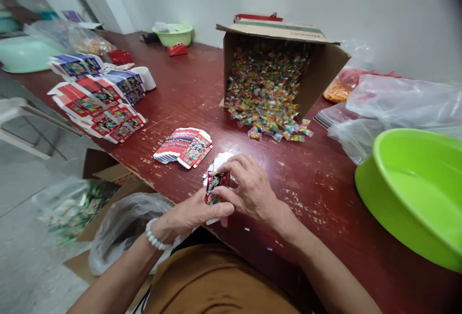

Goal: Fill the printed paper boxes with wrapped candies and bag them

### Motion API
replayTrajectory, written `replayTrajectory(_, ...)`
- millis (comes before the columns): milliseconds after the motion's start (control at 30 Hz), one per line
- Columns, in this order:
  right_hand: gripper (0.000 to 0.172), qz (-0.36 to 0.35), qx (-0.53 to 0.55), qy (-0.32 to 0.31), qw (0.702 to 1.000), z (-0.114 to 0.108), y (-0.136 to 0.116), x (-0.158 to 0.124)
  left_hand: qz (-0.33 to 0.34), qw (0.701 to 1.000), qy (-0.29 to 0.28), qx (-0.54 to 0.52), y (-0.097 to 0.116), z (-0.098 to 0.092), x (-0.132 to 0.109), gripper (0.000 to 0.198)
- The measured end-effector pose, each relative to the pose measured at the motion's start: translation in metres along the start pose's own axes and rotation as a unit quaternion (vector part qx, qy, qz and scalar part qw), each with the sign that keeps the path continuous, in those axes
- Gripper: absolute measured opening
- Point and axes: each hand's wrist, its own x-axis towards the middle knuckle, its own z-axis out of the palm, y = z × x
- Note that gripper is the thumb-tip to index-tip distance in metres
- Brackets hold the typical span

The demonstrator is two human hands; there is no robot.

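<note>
Red printed card (216, 184) pinched between both hands, above the surface (317, 193) near its front edge. Long axis close to upright in view, running from the body toward the far wall, slight tilt; printed face up, white flaps showing past the top and bottom ends. Flat or part-folded: cannot tell, too much covered.

Left hand (191, 213), bead bracelet (155, 234) on the wrist: fingers (216, 209) narrow, laid across the lower half of the card. Right hand (250, 189): fingers (231, 169) narrow, curled over the upper half, tips near the card's side edge.

Handling note: even pressure from both hands seems best, since thin card likely creases easily; edges best kept square to the long axis.

Just beside the hands, a fanned stack of similar cards (182, 148). Farther out, a cardboard box (325, 73) on its side, wrapped candies (267, 87) spilling from its mouth toward the hands. Off to the left, more card stacks (97, 107). Off to the right, a lime green basin (407, 198).
</note>
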Motion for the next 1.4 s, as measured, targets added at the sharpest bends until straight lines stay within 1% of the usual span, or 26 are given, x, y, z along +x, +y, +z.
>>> replayTrajectory(67,0.013,0.019,0.023,-0.037,0.999,-0.004,0.000,0.003,-0.011,1.000,0.011,-0.001,0.002,0.001,-0.002,0.026)
replayTrajectory(133,0.012,0.040,0.069,-0.060,0.995,-0.008,0.001,0.005,-0.011,1.000,0.008,-0.013,0.004,0.002,-0.003,0.031)
replayTrajectory(233,0.013,0.038,0.137,-0.095,0.985,-0.014,0.002,0.006,-0.008,0.998,-0.034,-0.044,0.005,0.002,-0.005,0.038)
replayTrajectory(333,0.011,0.036,0.186,-0.148,0.971,-0.016,0.001,0.002,0.002,0.993,-0.086,-0.077,0.004,-0.002,-0.005,0.038)
replayTrajectory(433,0.008,0.072,0.218,-0.209,0.951,-0.017,0.001,-0.002,0.006,0.993,-0.098,-0.062,0.000,-0.004,-0.004,0.037)
replayTrajectory(500,0.015,0.088,0.234,-0.242,0.937,-0.017,0.003,-0.004,-0.002,0.993,-0.107,-0.052,-0.003,-0.003,-0.003,0.037)
replayTrajectory(600,0.022,0.109,0.315,-0.288,0.898,-0.015,0.008,-0.005,-0.032,0.990,-0.127,-0.052,-0.005,0.000,-0.001,0.035)
replayTrajectory(633,0.020,0.118,0.343,-0.289,0.886,-0.014,0.009,-0.005,-0.037,0.991,-0.116,-0.052,-0.005,0.001,-0.001,0.035)
replayTrajectory(667,0.017,0.127,0.357,-0.274,0.884,-0.013,0.011,-0.005,-0.037,0.994,-0.089,-0.050,-0.003,0.002,0.000,0.033)
replayTrajectory(700,0.015,0.138,0.349,-0.236,0.896,-0.011,0.011,-0.005,-0.032,0.997,-0.050,-0.051,-0.002,0.003,0.000,0.030)
replayTrajectory(767,0.018,0.171,0.286,-0.106,0.937,-0.005,0.012,-0.005,-0.016,0.998,0.031,-0.058,0.001,0.004,0.001,0.023)
replayTrajectory(800,0.023,0.186,0.259,-0.046,0.947,-0.001,0.012,-0.005,-0.007,0.996,0.063,-0.066,0.002,0.005,0.002,0.022)
replayTrajectory(833,0.025,0.197,0.252,-0.011,0.947,0.003,0.011,-0.005,-0.001,0.993,0.084,-0.079,0.003,0.006,0.004,0.024)
replayTrajectory(867,0.023,0.205,0.268,-0.003,0.941,0.007,0.011,-0.006,0.004,0.991,0.098,-0.094,0.003,0.007,0.005,0.026)
replayTrajectory(900,0.016,0.207,0.297,-0.012,0.932,0.011,0.010,-0.007,0.008,0.988,0.105,-0.111,0.003,0.009,0.007,0.030)
replayTrajectory(933,0.015,0.207,0.326,-0.026,0.922,0.014,0.009,-0.007,0.011,0.985,0.112,-0.127,0.003,0.010,0.009,0.033)
replayTrajectory(967,0.024,0.208,0.342,-0.029,0.916,0.016,0.008,-0.007,0.017,0.983,0.119,-0.141,0.003,0.012,0.010,0.035)
replayTrajectory(1000,0.031,0.213,0.339,-0.018,0.916,0.017,0.008,-0.007,0.026,0.980,0.128,-0.147,0.002,0.012,0.012,0.035)
replayTrajectory(1033,0.034,0.220,0.319,0.005,0.922,0.016,0.008,-0.007,0.038,0.979,0.139,-0.147,0.002,0.013,0.013,0.035)
replayTrajectory(1100,0.033,0.230,0.267,0.033,0.935,0.014,0.009,-0.005,0.071,0.972,0.173,-0.141,0.000,0.012,0.013,0.035)
replayTrajectory(1167,0.033,0.237,0.235,0.018,0.943,0.012,0.011,-0.004,0.090,0.959,0.226,-0.144,-0.003,0.013,0.011,0.044)
replayTrajectory(1233,0.025,0.248,0.239,0.006,0.939,0.014,0.011,-0.005,0.102,0.943,0.275,-0.160,-0.006,0.014,0.008,0.056)
replayTrajectory(1267,0.018,0.257,0.257,0.010,0.931,0.017,0.010,-0.006,0.109,0.937,0.290,-0.164,-0.007,0.015,0.006,0.061)
replayTrajectory(1300,0.021,0.268,0.283,0.024,0.921,0.022,0.008,-0.008,0.116,0.934,0.296,-0.165,-0.009,0.016,0.005,0.065)
replayTrajectory(1367,0.042,0.290,0.342,0.058,0.892,0.033,0.005,-0.012,0.128,0.933,0.296,-0.158,-0.010,0.017,0.002,0.067)
replayTrajectory(1400,0.046,0.296,0.366,0.071,0.880,0.038,0.004,-0.014,0.129,0.934,0.295,-0.152,-0.011,0.016,0.002,0.063)
